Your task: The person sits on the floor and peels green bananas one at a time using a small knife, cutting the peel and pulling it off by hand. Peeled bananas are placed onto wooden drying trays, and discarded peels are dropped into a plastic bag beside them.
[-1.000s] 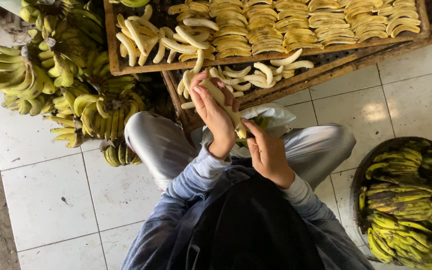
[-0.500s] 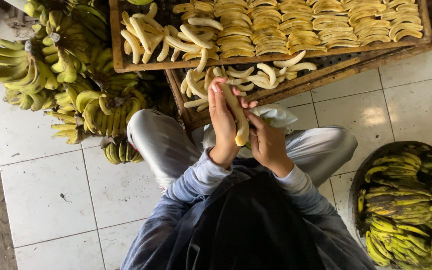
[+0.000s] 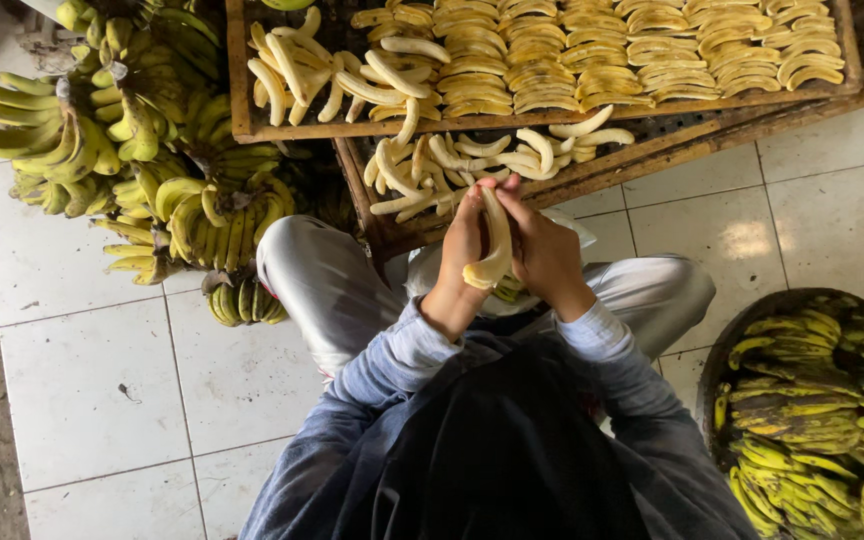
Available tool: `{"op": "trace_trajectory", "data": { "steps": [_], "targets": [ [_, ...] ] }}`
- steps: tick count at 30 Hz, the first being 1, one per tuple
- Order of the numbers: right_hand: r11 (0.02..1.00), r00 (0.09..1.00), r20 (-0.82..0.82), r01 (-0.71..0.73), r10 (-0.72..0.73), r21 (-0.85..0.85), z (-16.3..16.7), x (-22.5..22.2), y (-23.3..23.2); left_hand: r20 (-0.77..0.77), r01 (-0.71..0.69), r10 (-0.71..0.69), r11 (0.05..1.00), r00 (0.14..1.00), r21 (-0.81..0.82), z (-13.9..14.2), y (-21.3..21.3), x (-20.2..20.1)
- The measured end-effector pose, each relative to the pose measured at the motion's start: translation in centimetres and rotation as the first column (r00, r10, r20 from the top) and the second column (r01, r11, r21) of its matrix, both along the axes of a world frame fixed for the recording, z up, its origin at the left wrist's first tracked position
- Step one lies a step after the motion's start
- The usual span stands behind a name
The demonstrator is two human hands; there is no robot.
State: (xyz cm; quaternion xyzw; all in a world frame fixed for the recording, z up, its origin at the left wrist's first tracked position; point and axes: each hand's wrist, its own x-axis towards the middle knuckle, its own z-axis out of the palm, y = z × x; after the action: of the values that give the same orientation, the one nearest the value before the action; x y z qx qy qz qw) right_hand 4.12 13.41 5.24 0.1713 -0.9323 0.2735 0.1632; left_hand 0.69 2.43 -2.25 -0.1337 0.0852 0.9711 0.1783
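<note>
Seen from above, over pale glossy floor tiles [image 3: 82, 370] and grey-trousered knees. Left hand [image 3: 462, 250] and right hand [image 3: 544, 252] both closed around one peeled banana [image 3: 495, 245] — smooth, cream-yellow, gently curved, held upright between the palms just in front of the lower wooden tray [image 3: 592, 165]. Fingers [image 3: 472, 200] wrapped along the fruit's upper half, blunt lower end showing below the hands. Scattered on that slatted tray: more peeled bananas [image 3: 452, 160], pale and matte. Behind it, a second wooden tray [image 3: 242, 80] with neat overlapping rows of sliced banana [image 3: 592, 50], deeper yellow. At the person's left, heaped bunches of unpeeled bananas [image 3: 142, 150], green-yellow, waxy, ridged. At the right, a round dark basket [image 3: 717, 370] full of limp banana peels [image 3: 812, 400] — blotched yellow and brown. White plastic bag [image 3: 422, 285] under the hands, crumpled.
</note>
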Motion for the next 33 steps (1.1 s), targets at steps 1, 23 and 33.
{"op": "trace_trajectory", "data": {
  "steps": [1,23,33],
  "targets": [
    [1.0,1.0,-0.009,0.0,0.0,0.017,0.1,-0.2,0.1,0.014,0.028,-0.028,1.0,1.0,0.014,-0.9,0.1,-0.1],
    [0.856,0.775,0.431,0.263,-0.462,0.445,-14.6,-3.0,11.1,0.402,0.434,-0.559,0.824,0.725,0.364,-11.5,0.8,-0.4],
    [0.959,0.846,0.453,0.261,-0.282,0.109,-14.6,-4.0,9.3,0.259,0.33,-0.244,0.868,0.934,-0.371,-8.2,-5.0,-6.6]
  ]
}}
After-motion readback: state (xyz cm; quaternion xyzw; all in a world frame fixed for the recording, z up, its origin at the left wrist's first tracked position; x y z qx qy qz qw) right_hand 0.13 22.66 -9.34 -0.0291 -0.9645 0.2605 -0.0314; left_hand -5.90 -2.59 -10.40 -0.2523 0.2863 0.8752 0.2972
